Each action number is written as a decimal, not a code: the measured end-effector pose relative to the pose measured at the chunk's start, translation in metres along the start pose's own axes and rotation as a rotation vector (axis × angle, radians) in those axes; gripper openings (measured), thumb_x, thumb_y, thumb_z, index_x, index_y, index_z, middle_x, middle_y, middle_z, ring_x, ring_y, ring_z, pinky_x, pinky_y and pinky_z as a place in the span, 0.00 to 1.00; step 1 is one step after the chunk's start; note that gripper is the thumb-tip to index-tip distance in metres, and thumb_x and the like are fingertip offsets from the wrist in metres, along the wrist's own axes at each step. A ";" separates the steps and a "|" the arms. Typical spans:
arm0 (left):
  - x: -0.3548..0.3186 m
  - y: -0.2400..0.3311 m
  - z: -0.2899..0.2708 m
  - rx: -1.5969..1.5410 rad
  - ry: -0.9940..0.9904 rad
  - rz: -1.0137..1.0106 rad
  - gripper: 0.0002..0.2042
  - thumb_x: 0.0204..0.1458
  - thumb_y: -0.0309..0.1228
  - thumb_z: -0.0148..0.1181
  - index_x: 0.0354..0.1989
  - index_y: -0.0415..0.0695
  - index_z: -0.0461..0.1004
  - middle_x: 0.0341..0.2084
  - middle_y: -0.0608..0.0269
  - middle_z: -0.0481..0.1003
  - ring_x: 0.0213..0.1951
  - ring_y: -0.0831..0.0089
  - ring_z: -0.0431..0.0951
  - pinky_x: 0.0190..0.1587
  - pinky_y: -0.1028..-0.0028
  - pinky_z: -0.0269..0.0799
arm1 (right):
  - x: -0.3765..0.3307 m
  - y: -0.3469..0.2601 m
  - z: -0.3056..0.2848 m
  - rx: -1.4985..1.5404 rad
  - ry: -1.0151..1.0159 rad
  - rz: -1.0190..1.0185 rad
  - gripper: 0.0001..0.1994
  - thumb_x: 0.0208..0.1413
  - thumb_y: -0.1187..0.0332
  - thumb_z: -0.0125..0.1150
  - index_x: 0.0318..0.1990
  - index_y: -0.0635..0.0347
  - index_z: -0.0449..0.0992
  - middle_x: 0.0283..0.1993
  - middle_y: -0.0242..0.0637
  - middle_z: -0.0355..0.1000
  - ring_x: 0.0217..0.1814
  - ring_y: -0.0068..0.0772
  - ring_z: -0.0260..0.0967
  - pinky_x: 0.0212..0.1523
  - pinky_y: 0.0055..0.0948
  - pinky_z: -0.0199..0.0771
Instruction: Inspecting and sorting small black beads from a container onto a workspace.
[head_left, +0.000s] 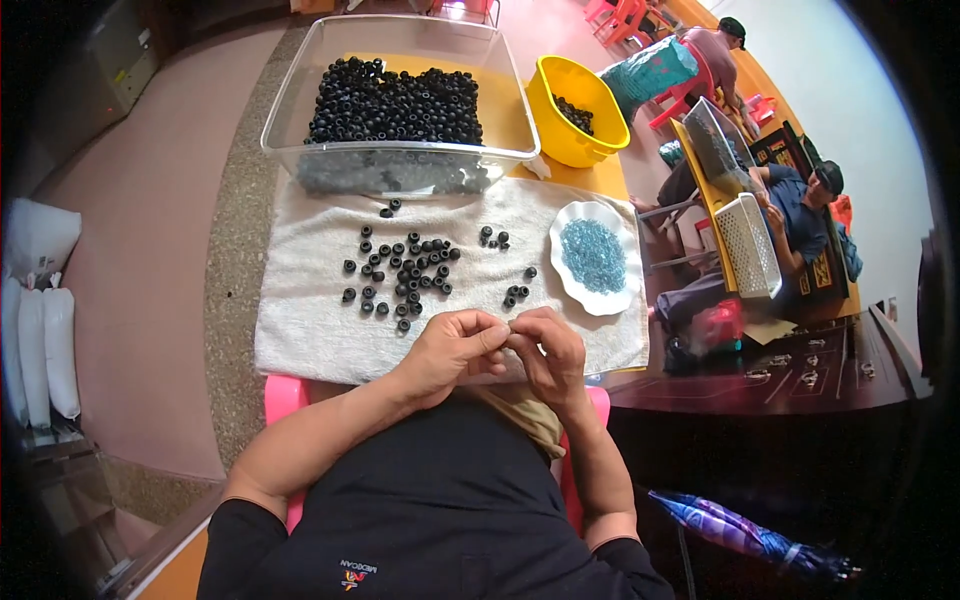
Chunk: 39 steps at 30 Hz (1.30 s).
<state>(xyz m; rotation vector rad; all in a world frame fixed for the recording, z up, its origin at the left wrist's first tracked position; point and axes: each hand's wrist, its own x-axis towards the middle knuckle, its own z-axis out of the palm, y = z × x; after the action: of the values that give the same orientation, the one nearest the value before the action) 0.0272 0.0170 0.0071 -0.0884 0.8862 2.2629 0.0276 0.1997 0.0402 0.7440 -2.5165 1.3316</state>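
My left hand (pixel 458 350) and my right hand (pixel 548 355) meet over the near edge of a white towel (pixel 320 350). Thumbs and fingertips of both are pinched together around something too small to make out. Just beyond my left hand lies a loose spread of small round black pieces with holes (pixel 408 270). Two little clusters of the same pieces (pixel 516 293) rest farther right, the closer one just beyond my right hand. A white wavy-rimmed dish (pixel 605 303) holds many tiny translucent blue pieces (pixel 592 256), to the right of those clusters.
At the towel's far side stands a clear plastic bin (pixel 400 148) heaped with black pieces. A yellow basin (pixel 560 140) beside it holds more. People sit at another table (pixel 730 250) on the right, near a white perforated basket (pixel 748 245). A folded umbrella (pixel 735 530) lies lower right.
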 end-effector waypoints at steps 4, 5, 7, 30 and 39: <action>-0.002 0.002 0.004 -0.023 -0.004 -0.025 0.08 0.60 0.34 0.60 0.41 0.42 0.74 0.31 0.69 0.76 0.31 0.81 0.77 0.37 0.77 0.79 | -0.005 0.005 0.002 0.123 0.011 0.049 0.06 0.54 0.80 0.62 0.38 0.65 0.75 0.35 0.41 0.72 0.37 0.36 0.71 0.37 0.30 0.71; -0.002 0.003 0.004 -0.023 -0.004 -0.024 0.08 0.60 0.34 0.60 0.41 0.42 0.74 0.31 0.69 0.76 0.31 0.81 0.77 0.37 0.77 0.79 | -0.007 0.008 0.003 0.123 0.011 0.048 0.06 0.54 0.80 0.62 0.38 0.65 0.75 0.35 0.41 0.72 0.37 0.36 0.71 0.37 0.30 0.71; -0.003 0.004 0.005 0.002 0.000 0.021 0.08 0.59 0.32 0.61 0.40 0.42 0.75 0.32 0.69 0.76 0.31 0.81 0.77 0.37 0.77 0.79 | -0.009 0.012 0.004 0.192 0.034 0.125 0.04 0.54 0.78 0.63 0.37 0.65 0.75 0.35 0.41 0.72 0.36 0.34 0.72 0.37 0.29 0.71; -0.001 0.004 0.000 0.055 -0.068 0.022 0.06 0.57 0.27 0.61 0.40 0.40 0.72 0.32 0.64 0.77 0.33 0.78 0.79 0.40 0.76 0.80 | 0.002 0.009 -0.024 0.220 -0.281 0.195 0.04 0.53 0.80 0.63 0.37 0.67 0.78 0.33 0.38 0.75 0.34 0.25 0.71 0.35 0.24 0.70; 0.000 0.005 -0.003 -0.045 -0.039 0.071 0.06 0.57 0.27 0.62 0.39 0.41 0.72 0.33 0.64 0.76 0.35 0.78 0.78 0.41 0.76 0.79 | -0.006 -0.003 0.004 -0.012 -0.022 -0.024 0.10 0.55 0.77 0.63 0.45 0.63 0.76 0.34 0.42 0.73 0.33 0.37 0.72 0.33 0.31 0.71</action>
<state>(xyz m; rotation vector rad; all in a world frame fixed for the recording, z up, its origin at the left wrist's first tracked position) 0.0234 0.0126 0.0081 -0.0330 0.8297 2.3429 0.0343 0.1972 0.0382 0.7890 -2.5221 1.3062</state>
